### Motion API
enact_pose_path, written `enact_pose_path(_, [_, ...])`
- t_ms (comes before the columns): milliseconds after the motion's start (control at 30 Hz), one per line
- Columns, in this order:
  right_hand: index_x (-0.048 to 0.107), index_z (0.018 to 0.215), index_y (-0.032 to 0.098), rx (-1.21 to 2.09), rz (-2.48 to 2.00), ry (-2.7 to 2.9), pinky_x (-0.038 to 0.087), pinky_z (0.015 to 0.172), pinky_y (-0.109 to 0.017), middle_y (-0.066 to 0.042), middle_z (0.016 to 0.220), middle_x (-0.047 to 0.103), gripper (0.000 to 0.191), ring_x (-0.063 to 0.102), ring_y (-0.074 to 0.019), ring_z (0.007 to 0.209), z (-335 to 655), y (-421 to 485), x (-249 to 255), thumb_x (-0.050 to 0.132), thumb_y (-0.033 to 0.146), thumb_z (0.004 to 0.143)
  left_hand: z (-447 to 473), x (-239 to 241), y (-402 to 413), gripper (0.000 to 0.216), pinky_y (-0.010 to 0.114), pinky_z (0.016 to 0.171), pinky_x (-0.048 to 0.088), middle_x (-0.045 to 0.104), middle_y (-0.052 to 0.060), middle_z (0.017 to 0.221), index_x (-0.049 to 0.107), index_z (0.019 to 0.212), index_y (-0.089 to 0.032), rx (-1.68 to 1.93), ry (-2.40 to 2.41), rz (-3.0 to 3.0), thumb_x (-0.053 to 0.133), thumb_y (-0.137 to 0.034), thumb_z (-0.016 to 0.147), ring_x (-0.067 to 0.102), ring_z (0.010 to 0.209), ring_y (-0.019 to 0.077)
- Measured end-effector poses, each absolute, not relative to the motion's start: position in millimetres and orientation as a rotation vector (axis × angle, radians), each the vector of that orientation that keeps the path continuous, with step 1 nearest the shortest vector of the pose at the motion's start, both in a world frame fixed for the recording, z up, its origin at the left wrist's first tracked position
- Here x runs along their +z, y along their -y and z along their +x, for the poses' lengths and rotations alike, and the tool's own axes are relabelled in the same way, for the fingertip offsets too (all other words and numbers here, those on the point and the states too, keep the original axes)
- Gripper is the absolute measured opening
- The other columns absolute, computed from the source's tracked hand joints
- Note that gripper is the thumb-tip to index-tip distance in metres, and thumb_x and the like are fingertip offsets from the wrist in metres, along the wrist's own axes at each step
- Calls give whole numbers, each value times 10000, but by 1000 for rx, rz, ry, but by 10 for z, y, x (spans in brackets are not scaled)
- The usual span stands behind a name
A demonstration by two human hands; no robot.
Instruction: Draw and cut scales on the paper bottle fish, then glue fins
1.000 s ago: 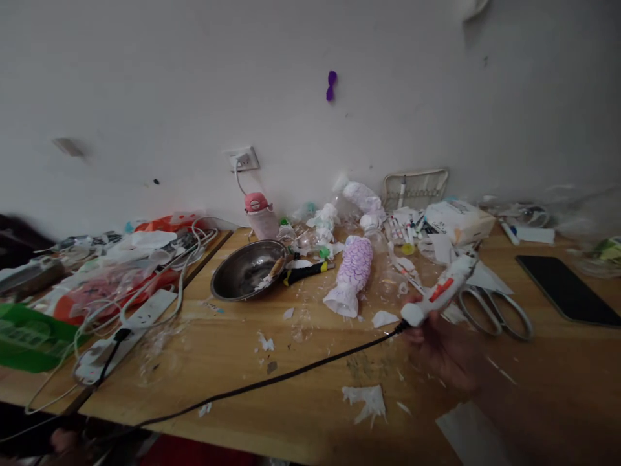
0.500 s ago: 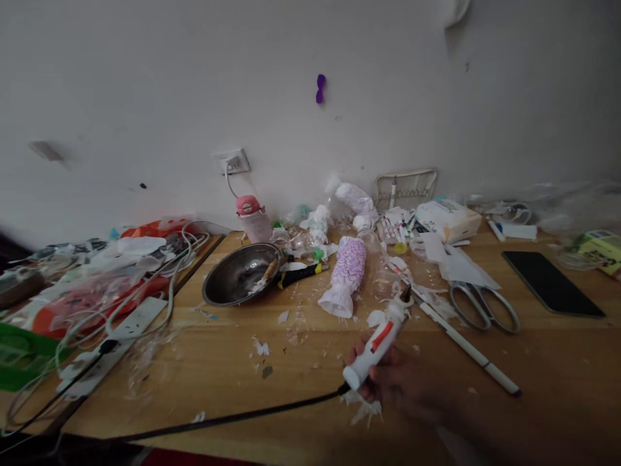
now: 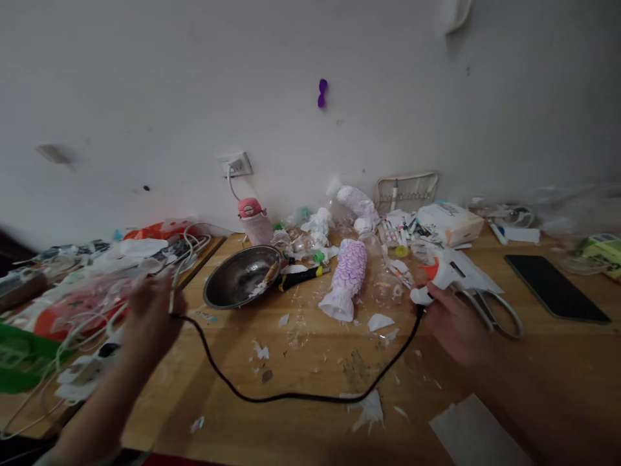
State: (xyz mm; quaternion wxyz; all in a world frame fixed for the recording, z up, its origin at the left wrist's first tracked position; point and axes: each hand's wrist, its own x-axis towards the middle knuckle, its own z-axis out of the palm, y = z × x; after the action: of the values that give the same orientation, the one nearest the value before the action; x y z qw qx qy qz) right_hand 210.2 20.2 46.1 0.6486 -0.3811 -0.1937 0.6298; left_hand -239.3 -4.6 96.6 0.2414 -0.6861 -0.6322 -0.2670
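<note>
My right hand (image 3: 456, 323) is closed around a white glue gun (image 3: 451, 272) with an orange trigger, held over the right part of the wooden table (image 3: 310, 427). From its handle end a black cord (image 3: 301, 396) sags across the tabletop to my left hand (image 3: 152, 314). That hand, slightly blurred, is closed on the cord above the white power strip (image 3: 80, 382); whether a plug is inside the fist cannot be seen. Between the hands lies a paper tube with purple scale marks (image 3: 349, 268). Scissors (image 3: 499, 317) lie partly hidden behind the right hand.
A metal bowl (image 3: 226, 285) stands beside a black-and-yellow knife handle (image 3: 303, 277). A pink-lidded bottle (image 3: 255, 223) is by the wall. A phone (image 3: 555, 288) lies at right. Tangled white cables (image 3: 182, 259) and plastic bags (image 3: 82, 298) cover the left side. Paper scraps (image 3: 371, 411) are scattered about.
My left hand has come into view, holding the black cord. My right hand has moved right and up with the glue gun, turning it, and the cord now hangs in a curve.
</note>
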Motion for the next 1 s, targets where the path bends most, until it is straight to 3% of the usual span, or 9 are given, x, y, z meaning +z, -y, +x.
enact_pose_path(100, [650, 742, 220, 1425, -906, 467, 466, 551, -257, 24, 737, 626, 355, 542, -146, 676, 2087, -188, 392, 883, 340, 502, -2254, 542, -323, 391, 446, 902, 509, 596, 63, 1136, 530, 1271, -246, -703, 1770, -2081, 497, -292, 884, 608, 994, 241])
enact_pose_path(200, [641, 673, 203, 1428, -934, 600, 453, 600, -269, 1, 711, 624, 254, 536, -152, 679, 2084, -167, 321, 824, 349, 575, -2107, 321, -301, 432, 436, 921, 505, 612, 109, 1092, 613, 1197, -202, -794, 1868, -2385, 485, -203, 785, 608, 1043, 270])
enact_pose_path(300, [632, 637, 210, 1381, -957, 710, 441, 683, -272, 1, 703, 630, 175, 547, -161, 719, 2075, -147, 293, 775, 305, 604, -1952, 380, -109, 581, 449, 1025, 430, 623, 83, 1195, 618, 1219, -236, -770, 2002, -2773, 478, -109, 670, 571, 1154, 260])
enact_pose_path(400, [627, 659, 226, 1400, -981, 679, 439, 689, -292, 12, 695, 623, 175, 556, -169, 697, 2035, -124, 288, 771, 284, 579, -1653, 556, 6, 549, 451, 1051, 397, 625, 46, 1265, 653, 1186, -297, -822, 2163, -3046, 510, -127, 684, 550, 1194, 260])
enact_pose_path(500, [595, 686, 221, 1434, -1023, 650, 431, 658, -292, 28, 641, 598, 242, 542, -159, 635, 1977, -94, 231, 783, 305, 558, -1112, 641, -29, 391, 428, 1014, 421, 676, 47, 1173, 725, 1046, -276, -1183, 2225, -3240, 540, -164, 720, 569, 1158, 259])
enact_pose_path(633, [569, 746, 207, 1456, -1086, 806, 397, 617, -268, 38, 639, 592, 230, 512, -138, 617, 1923, -42, 67, 731, 356, 680, -243, 501, -160, 218, 380, 965, 421, 701, 56, 1009, 746, 874, -224, -1615, 2133, -3279, 544, -256, 801, 609, 996, 223])
enact_pose_path(733, [585, 851, 211, 1495, -1069, 904, 395, 608, -262, 47, 689, 587, 256, 505, -136, 634, 1910, -4, 7, 727, 380, 721, 196, 294, -203, 152, 331, 853, 445, 682, 42, 894, 703, 816, -197, -2068, 2158, -3221, 612, -306, 762, 605, 882, 199])
enact_pose_path(867, [595, 829, 200, 1488, -1025, 908, 398, 623, -266, 28, 694, 581, 231, 497, -143, 652, 1912, 26, 71, 708, 368, 718, 351, 59, -193, 242, 285, 720, 438, 637, -2, 760, 617, 803, -193, -2586, 2357, -2957, 726, -357, 662, 580, 737, 166])
enact_pose_path(1000, [602, 835, 211, 1458, -1112, 1018, 373, 625, -266, 32, 708, 566, 214, 477, -138, 652, 1948, 34, 103, 710, 354, 718, 299, -27, -180, 293, 264, 705, 425, 599, -20, 752, 578, 779, -193, -2739, 2506, -2683, 769, -328, 603, 555, 713, 144])
